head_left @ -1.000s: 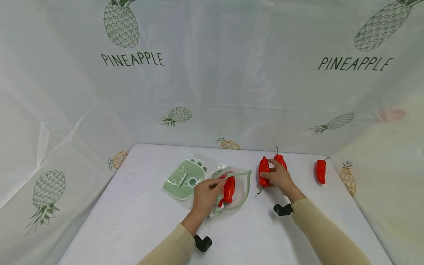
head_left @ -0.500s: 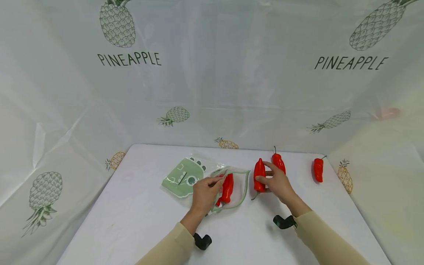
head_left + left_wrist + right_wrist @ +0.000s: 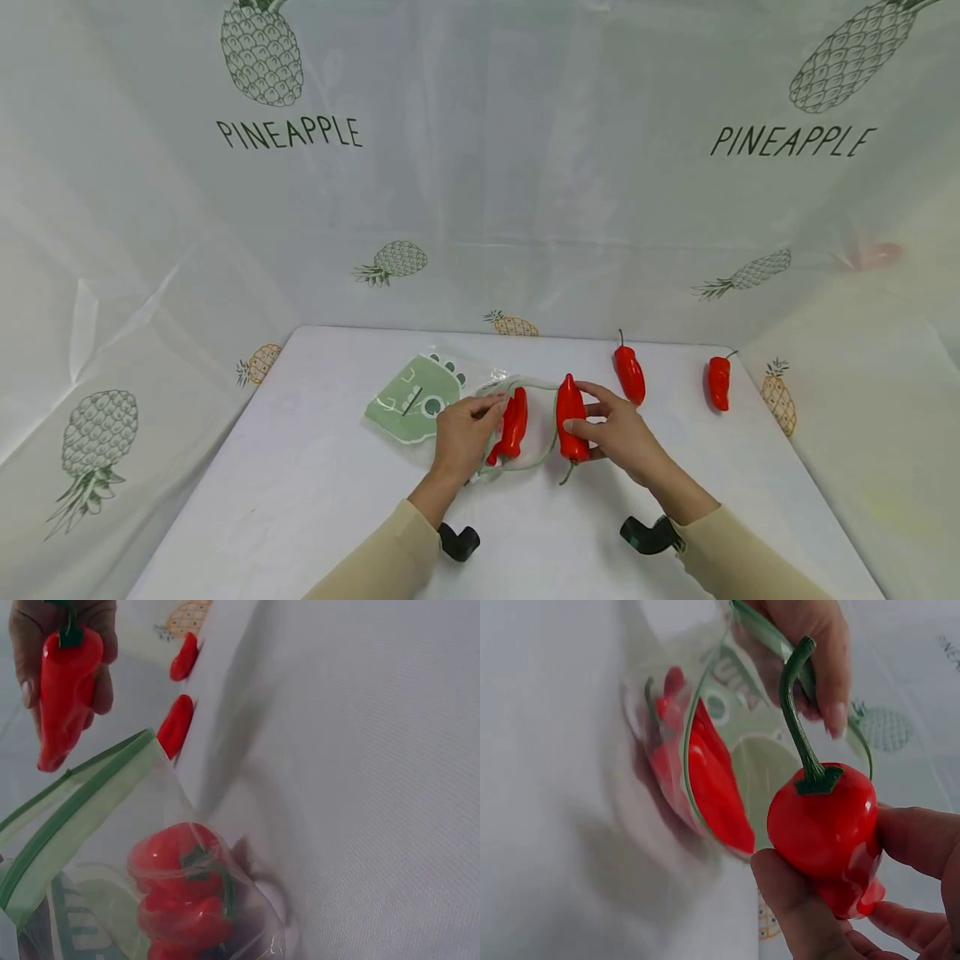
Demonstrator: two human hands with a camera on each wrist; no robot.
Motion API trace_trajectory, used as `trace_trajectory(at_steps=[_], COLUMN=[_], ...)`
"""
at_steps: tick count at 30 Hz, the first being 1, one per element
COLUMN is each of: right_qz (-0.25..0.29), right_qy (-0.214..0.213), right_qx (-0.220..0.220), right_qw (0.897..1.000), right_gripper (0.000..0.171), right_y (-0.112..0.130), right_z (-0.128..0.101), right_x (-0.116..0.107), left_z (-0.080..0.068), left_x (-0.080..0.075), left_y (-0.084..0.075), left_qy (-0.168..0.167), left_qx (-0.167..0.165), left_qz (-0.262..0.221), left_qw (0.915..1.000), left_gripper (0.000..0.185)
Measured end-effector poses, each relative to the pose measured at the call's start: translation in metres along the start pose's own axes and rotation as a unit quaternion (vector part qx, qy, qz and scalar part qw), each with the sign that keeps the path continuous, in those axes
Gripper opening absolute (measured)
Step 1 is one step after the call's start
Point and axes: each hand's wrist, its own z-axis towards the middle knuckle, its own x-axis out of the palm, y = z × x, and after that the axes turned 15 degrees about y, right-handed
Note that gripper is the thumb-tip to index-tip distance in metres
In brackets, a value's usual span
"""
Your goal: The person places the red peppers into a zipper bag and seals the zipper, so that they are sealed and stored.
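Observation:
My right hand (image 3: 618,433) grips a red chili pepper (image 3: 572,421) with a green stem, held beside the mouth of a clear zip bag. In the right wrist view the pepper (image 3: 825,825) has its stem pointing up, pinched between thumb and fingers. My left hand (image 3: 465,437) pinches the green-edged rim of the bag (image 3: 82,802), whose mouth gapes. Several red peppers (image 3: 187,885) lie inside that bag, partly overlapping each other. The left hand's grip is mostly out of frame in the left wrist view.
A flat bag with a green cartoon dinosaur print (image 3: 416,400) lies to the left. Two more red peppers, one near the back edge (image 3: 630,375) and one at the right (image 3: 718,383), rest on the white table (image 3: 300,500). Pineapple-print curtains (image 3: 465,167) surround it.
My right hand has lifted the red pepper and carried it left, away from the pepper at the back, to the bag's mouth. The left hand keeps its hold on the rim.

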Motion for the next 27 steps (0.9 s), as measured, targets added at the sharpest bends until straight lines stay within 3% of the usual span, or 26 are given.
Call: trace_trajectory(at_steps=[6,13,27], right_qz=[-0.001,-0.002,0.041], right_qy=[0.028,0.026,-0.055], right_qx=[-0.006,-0.009,-0.039], right_qw=[1.000,1.000,0.997], right_gripper=[0.082,0.080,0.072], right_y=[0.003,0.007,0.009], right_z=[-0.002,0.006,0.028], right_x=[0.018,0.038,0.055], left_z=[0.000,-0.001,-0.010], left_x=[0.001,0.001,0.007], left_y=[-0.001,-0.005,-0.007], left_qy=[0.001,0.008,0.022], left_qx=[0.000,0.009,0.005], left_qz=[0.001,-0.007,-0.010], left_qw=[1.0000,0.9999,0.9997], left_gripper=[0.018,0.020,0.014])
